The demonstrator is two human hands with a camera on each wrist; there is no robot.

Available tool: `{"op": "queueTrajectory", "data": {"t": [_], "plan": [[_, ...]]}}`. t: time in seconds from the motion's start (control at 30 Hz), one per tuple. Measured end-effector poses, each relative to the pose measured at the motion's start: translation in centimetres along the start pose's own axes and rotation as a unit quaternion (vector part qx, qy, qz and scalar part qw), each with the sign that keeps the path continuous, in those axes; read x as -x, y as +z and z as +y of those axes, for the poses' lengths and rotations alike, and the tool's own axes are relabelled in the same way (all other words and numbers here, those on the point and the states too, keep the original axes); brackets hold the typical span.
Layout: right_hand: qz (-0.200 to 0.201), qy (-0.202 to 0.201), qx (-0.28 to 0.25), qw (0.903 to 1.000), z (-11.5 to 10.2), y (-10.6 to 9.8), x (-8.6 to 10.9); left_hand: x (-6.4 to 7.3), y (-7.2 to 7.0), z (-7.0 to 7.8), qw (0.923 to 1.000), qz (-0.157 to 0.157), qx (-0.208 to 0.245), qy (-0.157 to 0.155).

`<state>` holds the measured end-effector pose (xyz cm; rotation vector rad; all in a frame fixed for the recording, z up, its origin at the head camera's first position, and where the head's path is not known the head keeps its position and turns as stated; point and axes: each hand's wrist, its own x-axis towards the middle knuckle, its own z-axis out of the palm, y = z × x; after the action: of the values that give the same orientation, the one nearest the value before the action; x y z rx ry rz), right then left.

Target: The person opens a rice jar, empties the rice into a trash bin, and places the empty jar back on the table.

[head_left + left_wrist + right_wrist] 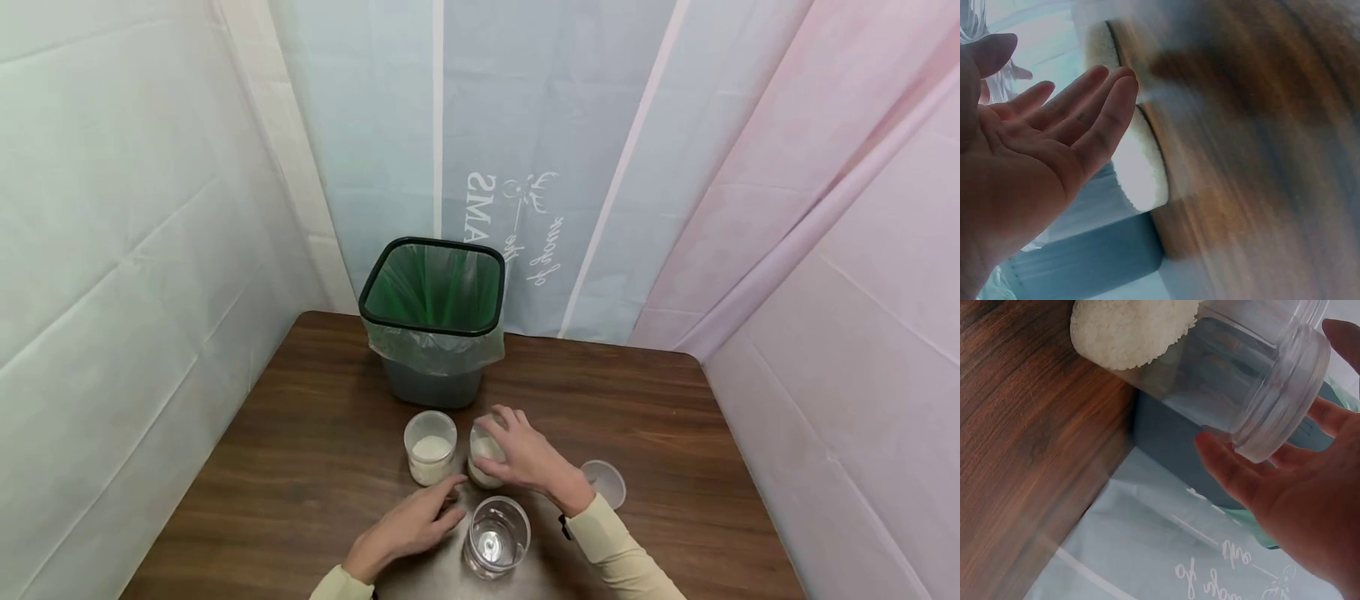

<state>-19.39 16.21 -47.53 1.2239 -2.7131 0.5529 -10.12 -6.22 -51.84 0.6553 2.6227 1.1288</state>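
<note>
My right hand [527, 454] is curled round the rim of a clear plastic jar [1222, 381] with white rice [1132, 331] in its bottom. The jar stands upright on the table. To its left stands a second clear jar [432, 467], also partly filled with rice. My left hand [412, 521] hovers near that jar's front, its fingers loosely extended and holding nothing. In the left wrist view the left palm [1029, 162] shows, with a rice jar [1141, 165] behind the fingers. Closest to me, between the forearms, is a third clear jar [497, 542]; its contents are hard to tell.
Behind the jars stands a grey bin [435, 383] with a black rim and a clear liner. A translucent round lid [607, 485] lies right of the right wrist. Fabric curtains [562, 125] enclose the brown wooden table [660, 417] at the back and sides.
</note>
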Motion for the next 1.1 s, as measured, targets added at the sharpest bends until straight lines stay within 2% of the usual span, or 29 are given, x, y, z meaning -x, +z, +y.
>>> {"op": "queueTrajectory", "data": {"t": [0.23,0.47,0.57,0.8,0.93,1.1], "plan": [[-0.022,0.015,0.016,0.9995,0.0,0.1,0.0,-0.2,0.6,-0.7,0.9991,0.032,0.026,-0.011],[-0.055,0.03,-0.007,0.998,0.4,-0.1,0.0,-0.5,1.1,-1.2,0.9952,0.055,0.075,-0.029],[-0.046,0.023,-0.01,0.9986,0.6,-0.2,-0.2,-0.6,1.4,-1.2,0.9934,0.067,0.089,-0.029],[-0.023,0.027,-0.015,0.9993,1.2,-0.9,0.0,-0.9,2.1,-0.8,0.9871,0.069,0.138,-0.042],[-0.022,0.039,-0.017,0.9988,1.5,-1.5,0.1,-1.3,2.2,-0.2,0.9811,0.063,0.176,-0.051],[-0.001,0.058,-0.035,0.9977,1.6,-2.5,0.1,-2.1,2.5,0.0,0.9773,0.051,0.198,-0.057]]}}
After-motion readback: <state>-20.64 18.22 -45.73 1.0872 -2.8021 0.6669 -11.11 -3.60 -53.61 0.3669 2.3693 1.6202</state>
